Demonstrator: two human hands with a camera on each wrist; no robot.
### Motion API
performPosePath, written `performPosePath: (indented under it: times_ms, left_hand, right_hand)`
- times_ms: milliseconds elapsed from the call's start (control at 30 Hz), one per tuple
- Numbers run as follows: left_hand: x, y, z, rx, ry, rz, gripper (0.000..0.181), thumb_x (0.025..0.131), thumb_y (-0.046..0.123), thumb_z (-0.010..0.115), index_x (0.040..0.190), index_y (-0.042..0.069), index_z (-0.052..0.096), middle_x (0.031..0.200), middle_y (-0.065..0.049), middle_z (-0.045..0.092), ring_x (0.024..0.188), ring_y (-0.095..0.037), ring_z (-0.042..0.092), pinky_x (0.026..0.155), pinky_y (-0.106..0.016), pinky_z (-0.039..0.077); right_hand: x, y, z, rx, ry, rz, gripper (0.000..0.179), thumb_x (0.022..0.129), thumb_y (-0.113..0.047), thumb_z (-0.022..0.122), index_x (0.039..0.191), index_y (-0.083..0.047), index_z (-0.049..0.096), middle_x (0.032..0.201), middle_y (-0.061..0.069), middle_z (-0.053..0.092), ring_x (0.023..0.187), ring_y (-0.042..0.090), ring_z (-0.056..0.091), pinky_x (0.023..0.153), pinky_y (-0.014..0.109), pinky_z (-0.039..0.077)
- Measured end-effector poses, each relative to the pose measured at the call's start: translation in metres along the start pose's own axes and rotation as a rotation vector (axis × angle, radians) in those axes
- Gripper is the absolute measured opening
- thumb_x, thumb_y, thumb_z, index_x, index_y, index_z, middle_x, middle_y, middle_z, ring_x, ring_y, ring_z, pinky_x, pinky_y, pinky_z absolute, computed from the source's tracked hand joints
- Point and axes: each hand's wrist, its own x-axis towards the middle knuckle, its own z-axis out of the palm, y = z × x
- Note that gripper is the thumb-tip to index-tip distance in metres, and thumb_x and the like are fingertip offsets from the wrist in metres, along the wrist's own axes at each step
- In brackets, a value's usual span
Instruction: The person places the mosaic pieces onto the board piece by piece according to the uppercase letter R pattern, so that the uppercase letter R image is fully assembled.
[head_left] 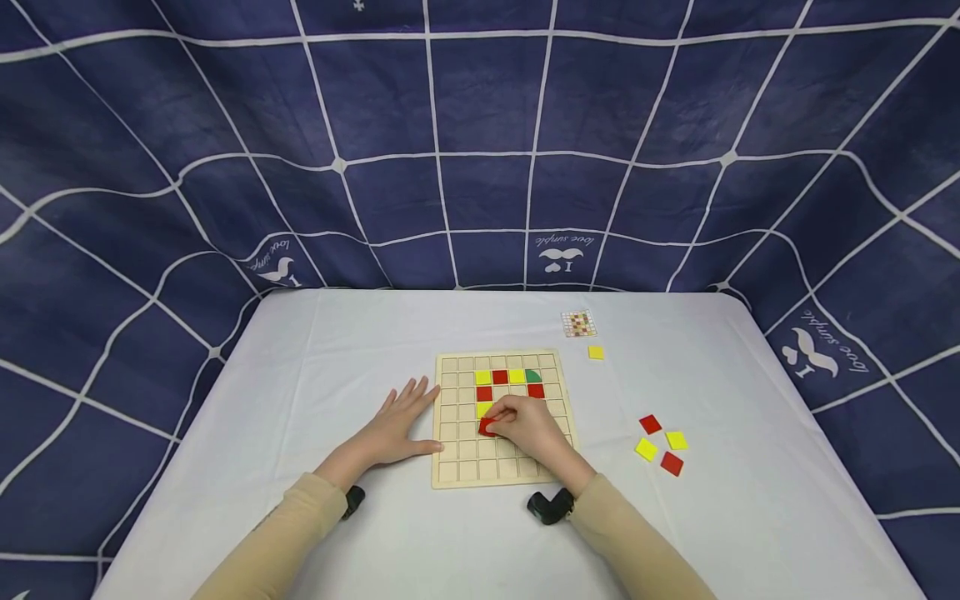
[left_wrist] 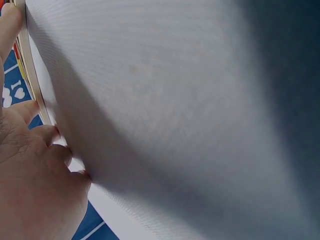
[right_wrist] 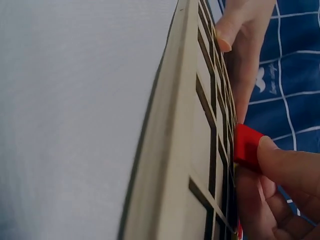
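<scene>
A square wooden grid board (head_left: 468,472) lies on the white table. Red and yellow tiles and one green rounded tile (head_left: 533,377) fill some of its cells. My right hand (head_left: 528,429) pinches a red square tile (right_wrist: 247,145) between thumb and fingers, over the cell just below a yellow tile (head_left: 483,409). In the right wrist view this tile is tilted against the grid. My left hand (head_left: 401,425) rests at the board's left side with fingers spread, thumb and fingertips at the edge.
Right of the board lie two red tiles and two yellow tiles, one of them a yellow tile (head_left: 677,440). Beyond the board's far right corner are another yellow tile (head_left: 596,352) and a small patterned card (head_left: 579,324). Dark blue checked cloth (head_left: 480,192) hangs around the table.
</scene>
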Motion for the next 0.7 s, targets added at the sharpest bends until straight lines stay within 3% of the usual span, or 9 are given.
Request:
performPosePath:
  times_ms: [700]
  left_hand:
    - [0.0009,-0.0009,0.0001,-0.005,-0.004,-0.002,0.101,0.080,0.059,0.072,0.158,0.015,0.025,0.166,-0.013,0.011,0.154,-0.034,0.003,0.124,-0.055,0.004]
  right_hand:
    - [0.0005,-0.0060,0.0037,-0.219,0.020,-0.095,0.006,0.083,-0.007,0.078,0.087,-0.012,0.077,0.083,-0.004,0.059,0.070,0.004,0.053,0.061,0.016,0.047]
